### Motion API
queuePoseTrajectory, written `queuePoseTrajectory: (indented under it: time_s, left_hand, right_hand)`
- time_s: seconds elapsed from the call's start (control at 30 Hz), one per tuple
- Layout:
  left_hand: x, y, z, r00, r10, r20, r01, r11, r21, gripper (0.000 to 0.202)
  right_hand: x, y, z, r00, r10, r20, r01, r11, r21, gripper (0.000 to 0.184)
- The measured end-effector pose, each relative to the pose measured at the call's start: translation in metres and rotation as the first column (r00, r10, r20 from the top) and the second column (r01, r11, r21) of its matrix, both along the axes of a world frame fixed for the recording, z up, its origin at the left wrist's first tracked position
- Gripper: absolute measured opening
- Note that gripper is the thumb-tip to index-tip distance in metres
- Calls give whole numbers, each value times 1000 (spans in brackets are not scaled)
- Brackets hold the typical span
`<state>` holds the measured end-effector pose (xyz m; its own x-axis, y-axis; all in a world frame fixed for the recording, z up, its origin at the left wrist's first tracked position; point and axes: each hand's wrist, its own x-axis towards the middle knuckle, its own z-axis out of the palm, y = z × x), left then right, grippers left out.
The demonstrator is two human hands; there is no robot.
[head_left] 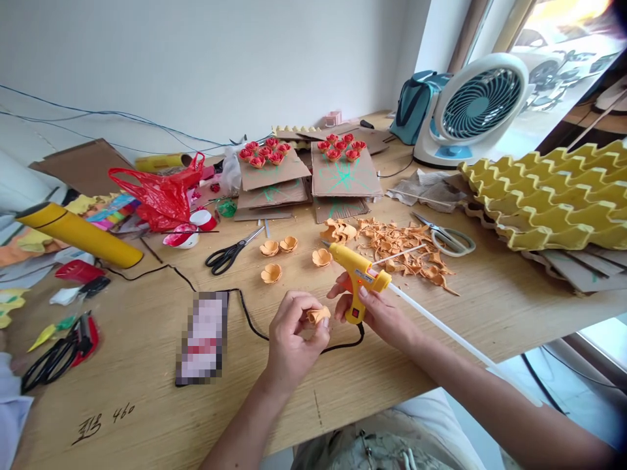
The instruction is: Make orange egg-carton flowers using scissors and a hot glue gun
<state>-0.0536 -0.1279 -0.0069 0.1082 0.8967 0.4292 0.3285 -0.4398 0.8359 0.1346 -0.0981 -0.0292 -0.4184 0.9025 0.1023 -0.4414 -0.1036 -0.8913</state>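
- Left hand (pixel 296 329): fingertips pinching one orange petal piece (pixel 319 314), above wood table (pixel 142 326).
- Right hand (pixel 379 310): gripping one yellow glue gun (pixel 360 277), just beside.
- Four orange cups (pixel 322 258) beyond.
- Two red flower clusters (pixel 265 154) on cardboard (pixel 343 185).
- One fan (pixel 482 108), pale wall (pixel 196 59).

This looks like a small craft workshop: a wooden worktop (pixel 147 418) with scissors (pixel 235 250), orange clippings (pixel 399 245), red flowers (pixel 264 154) on cardboard (pixel 343 176), a glue gun (pixel 353 266) above, and yellow egg trays (pixel 553 196) at right.
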Motion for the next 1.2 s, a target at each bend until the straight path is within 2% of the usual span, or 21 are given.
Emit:
queuePoseTrajectory:
  time_s: [0.2, 0.4, 0.57, 0.77, 0.93, 1.2]
  left_hand:
    - [0, -2, -1, 997, 43, -60, -37, 995, 87, 19]
    - [-2, 2, 3, 977, 179, -113, -157, 970, 185, 16]
    - [-7, 5, 4, 965, 238, -109, -206, 948, 244, 16]
    - [-7, 5, 4, 967, 203, -154, -168, 963, 210, 19]
    - [-3, 5, 1, 971, 182, -155, -152, 971, 183, 30]
    - [-6, 5, -2, 988, 70, -140, -55, 992, 112, 38]
  right_hand:
    - [-8, 0, -7, 999, 48, 15, -49, 998, 38, 33]
    - [-24, 8, 7, 988, 153, -18, -153, 987, -44, 42]
    - [-35, 17, 12, 978, 203, -44, -207, 973, -102, 47]
    - [-40, 16, 2, 986, 117, -123, -140, 971, -196, 46]
    - [-38, 12, -2, 989, 30, -146, -74, 949, -305, 45]
    - [-35, 12, 3, 985, 33, -168, -85, 946, -312, 44]
